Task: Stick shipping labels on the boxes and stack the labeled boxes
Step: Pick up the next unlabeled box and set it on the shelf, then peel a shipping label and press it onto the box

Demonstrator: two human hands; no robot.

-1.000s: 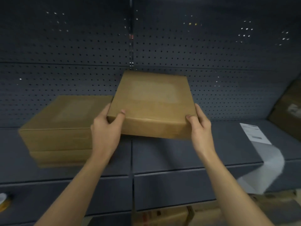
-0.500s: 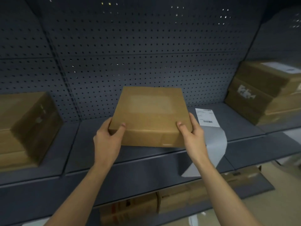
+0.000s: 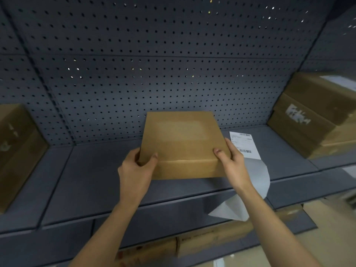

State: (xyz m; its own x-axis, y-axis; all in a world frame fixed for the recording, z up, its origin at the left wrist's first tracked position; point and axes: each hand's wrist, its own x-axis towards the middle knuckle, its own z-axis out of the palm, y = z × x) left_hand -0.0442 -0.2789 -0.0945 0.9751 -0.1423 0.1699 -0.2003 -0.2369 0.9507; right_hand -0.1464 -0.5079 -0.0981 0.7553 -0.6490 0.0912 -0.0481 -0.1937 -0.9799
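A flat brown cardboard box (image 3: pixel 183 143) is over the middle of the grey shelf (image 3: pixel 92 176), its near edge low against the shelf top. My left hand (image 3: pixel 134 170) grips its near left corner and my right hand (image 3: pixel 231 160) grips its near right corner. A paler rectangular patch shows on the box's top. Just right of the box, a strip of shipping labels (image 3: pixel 244 143) lies on the shelf, with barcodes on the top label; its grey backing paper (image 3: pixel 258 182) hangs over the shelf's front edge.
A stack of brown boxes (image 3: pixel 316 116) stands at the right end of the shelf, the top one carrying a white label. Another box stack (image 3: pixel 17 149) sits at the far left. A dark pegboard wall (image 3: pixel 173 64) backs the shelf. More cardboard boxes (image 3: pixel 208 239) lie below.
Both hands have carried the box to the right, away from the left stack, and lowered it toward the shelf beside the label strip. The view has swung right with them.
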